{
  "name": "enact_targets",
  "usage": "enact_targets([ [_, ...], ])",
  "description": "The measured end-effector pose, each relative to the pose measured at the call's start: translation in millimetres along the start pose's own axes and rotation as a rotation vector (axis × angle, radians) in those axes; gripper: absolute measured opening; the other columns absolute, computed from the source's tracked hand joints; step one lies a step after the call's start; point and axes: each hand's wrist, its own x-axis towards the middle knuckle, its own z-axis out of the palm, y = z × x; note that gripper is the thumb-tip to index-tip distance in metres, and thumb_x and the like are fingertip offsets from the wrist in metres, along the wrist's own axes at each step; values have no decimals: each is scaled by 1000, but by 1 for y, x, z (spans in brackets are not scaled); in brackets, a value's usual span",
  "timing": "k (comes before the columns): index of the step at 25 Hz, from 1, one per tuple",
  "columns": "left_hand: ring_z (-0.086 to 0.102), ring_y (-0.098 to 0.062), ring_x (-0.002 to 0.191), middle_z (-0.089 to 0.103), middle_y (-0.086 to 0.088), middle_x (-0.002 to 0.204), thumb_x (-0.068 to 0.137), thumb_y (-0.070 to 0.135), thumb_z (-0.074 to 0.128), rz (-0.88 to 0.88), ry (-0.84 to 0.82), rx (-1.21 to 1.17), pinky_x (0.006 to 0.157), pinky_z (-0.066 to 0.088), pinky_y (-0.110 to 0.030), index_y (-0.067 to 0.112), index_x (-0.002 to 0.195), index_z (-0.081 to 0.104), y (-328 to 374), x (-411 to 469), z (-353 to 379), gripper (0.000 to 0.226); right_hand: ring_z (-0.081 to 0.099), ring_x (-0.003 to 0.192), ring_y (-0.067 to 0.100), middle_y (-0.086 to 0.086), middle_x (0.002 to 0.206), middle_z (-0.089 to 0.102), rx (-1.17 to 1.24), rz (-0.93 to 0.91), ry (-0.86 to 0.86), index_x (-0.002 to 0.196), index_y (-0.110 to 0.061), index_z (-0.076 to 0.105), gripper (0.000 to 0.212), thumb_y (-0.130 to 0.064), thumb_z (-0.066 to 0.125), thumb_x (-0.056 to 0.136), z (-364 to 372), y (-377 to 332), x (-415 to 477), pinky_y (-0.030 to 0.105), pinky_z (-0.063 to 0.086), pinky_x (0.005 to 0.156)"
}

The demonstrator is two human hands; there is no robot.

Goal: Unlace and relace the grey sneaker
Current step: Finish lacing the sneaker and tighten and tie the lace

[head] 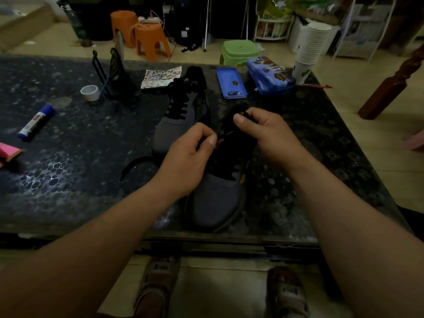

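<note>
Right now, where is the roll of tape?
In the head view, the roll of tape lies far left on the table, just left of the black wire holder and beyond the glue stick.

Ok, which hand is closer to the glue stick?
Left. The left hand, pinching the lace, is to the right of the glue stick; the right hand, gripping the top of the sneaker, is further right still.

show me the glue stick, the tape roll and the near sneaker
glue stick point(34, 125): head view, on its white label
tape roll point(90, 97): head view, on its outer wall
near sneaker point(218, 198): head view, on its grey toe
</note>
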Motion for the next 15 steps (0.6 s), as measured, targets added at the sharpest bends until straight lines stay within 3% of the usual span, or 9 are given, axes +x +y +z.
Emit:
enact_targets([
  [3, 68, -4, 90, 75, -6, 107, 110, 16, 45, -73, -64, -133, 75, 51, -20, 10, 99, 56, -3, 3, 0, 16, 72, 82, 17, 6, 87, 76, 255, 121, 42, 95, -4, 73, 22, -23, 63, 102, 3, 1, 4, 29, 58, 76],
  [5, 70, -11, 94, 76, -3, 106, 111, 17, 44, -110, -65, -195, 79, 53, -27, 15, 98, 55, -5, 7, 1, 18, 74, 95, 26, 17, 105, 77, 339, 153, 46, 109, 5, 71, 30, -22, 62, 102, 2, 2, 8, 37, 59, 90],
  [7, 67, -13, 87, 75, 5, 92, 111, 18, 44, -128, -30, -165, 76, 53, -29, 18, 95, 55, -6, 9, -2, 19, 74, 98, 26, 18, 109, 76, 378, 165, 23, 111, 4, 71, 28, -21, 61, 103, -1, 3, 12, 37, 59, 92],
  [9, 54, -5, 67, 62, 13, 71, 110, 19, 46, -120, -18, -70, 63, 45, -21, 18, 93, 56, -3, 11, -8, 19, 74, 99, 23, 13, 106, 76, 420, 181, 12, 108, 0, 72, 24, -20, 60, 103, -4, 6, 15, 33, 59, 89],
  [11, 48, 1, 59, 58, 15, 64, 107, 22, 54, -104, -30, -9, 56, 41, -16, 16, 93, 61, 0, 12, -11, 16, 73, 100, 24, 13, 108, 76, 442, 184, 8, 111, 1, 71, 25, -20, 60, 103, -7, 9, 16, 35, 58, 94],
  [15, 63, 2, 72, 71, 11, 77, 100, 24, 66, -103, -127, 29, 67, 48, -14, 22, 93, 74, 2, 10, -9, 11, 70, 108, 29, 20, 119, 73, 444, 177, -22, 123, 10, 64, 41, -24, 62, 99, -11, 13, 15, 43, 53, 105],
])
